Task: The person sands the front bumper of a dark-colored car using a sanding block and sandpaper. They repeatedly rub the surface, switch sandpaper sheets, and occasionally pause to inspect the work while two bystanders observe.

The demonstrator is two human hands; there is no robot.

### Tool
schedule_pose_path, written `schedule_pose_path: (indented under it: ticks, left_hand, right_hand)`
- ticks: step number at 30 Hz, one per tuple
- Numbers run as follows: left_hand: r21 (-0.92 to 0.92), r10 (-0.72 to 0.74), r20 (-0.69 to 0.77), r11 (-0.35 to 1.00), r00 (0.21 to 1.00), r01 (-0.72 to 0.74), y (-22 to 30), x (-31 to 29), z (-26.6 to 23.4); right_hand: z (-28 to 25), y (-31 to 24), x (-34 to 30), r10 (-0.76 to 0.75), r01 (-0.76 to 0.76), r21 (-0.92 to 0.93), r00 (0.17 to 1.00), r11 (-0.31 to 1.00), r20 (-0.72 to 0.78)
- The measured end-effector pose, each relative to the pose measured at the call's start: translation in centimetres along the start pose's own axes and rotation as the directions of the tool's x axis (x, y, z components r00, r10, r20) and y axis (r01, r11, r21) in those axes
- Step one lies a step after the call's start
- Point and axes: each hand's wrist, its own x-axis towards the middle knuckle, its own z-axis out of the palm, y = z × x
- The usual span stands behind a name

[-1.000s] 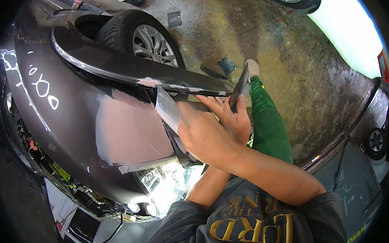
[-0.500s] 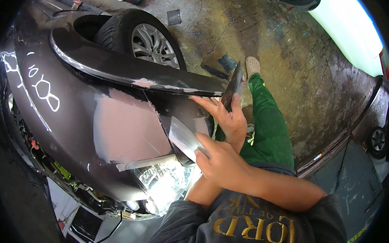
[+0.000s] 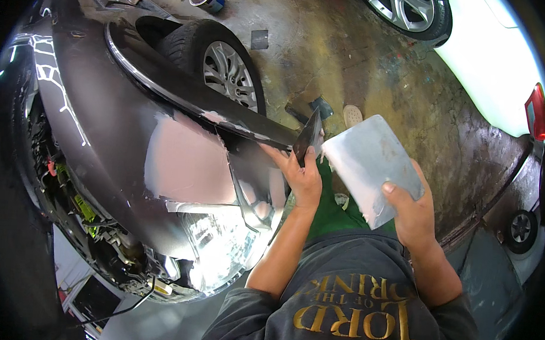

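right hand (image 3: 415, 217) holds grey plate (image 3: 370, 165); left hand (image 3: 303, 182), dark plate (image 3: 309, 135).

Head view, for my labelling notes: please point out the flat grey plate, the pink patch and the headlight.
Flat grey plate (image 3: 375, 164): head view, middle of its broad face.
Pink patch (image 3: 190, 163): head view, its centre.
Headlight (image 3: 221, 247): head view, middle of its bright lens.

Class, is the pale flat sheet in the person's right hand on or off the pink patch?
Off: the pale flat sheet is in the right hand, apart from the pink patch; the left hand shows between them.
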Motion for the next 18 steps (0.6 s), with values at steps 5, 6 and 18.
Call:
schedule_pose_path:
  ticks: [5, 6, 18]
  left_hand:
    - [0.266, -0.078, -0.015, 0.961, 0.997, 0.080, 0.8, 0.1, 0.1]
    - [0.327, -0.100, -0.036, 0.939, 0.994, 0.106, 0.9, -0.2, 0.1]
    - [0.227, -0.235, -0.330, 0.920, 0.914, 0.319, 1.8, 0.5, 3.8]
  right_hand:
    - [-5.1, 2.6, 3.9, -0.023, 0.030, 0.064, 0.994, 0.998, -0.109]
    - [-6.4, 3.3, 5.3, -0.032, 0.034, 0.014, 0.987, 0.999, -0.155]
    - [-35.0, 20.7, 28.6, 0.025, -0.282, -0.905, 0.957, 0.319, -0.289]
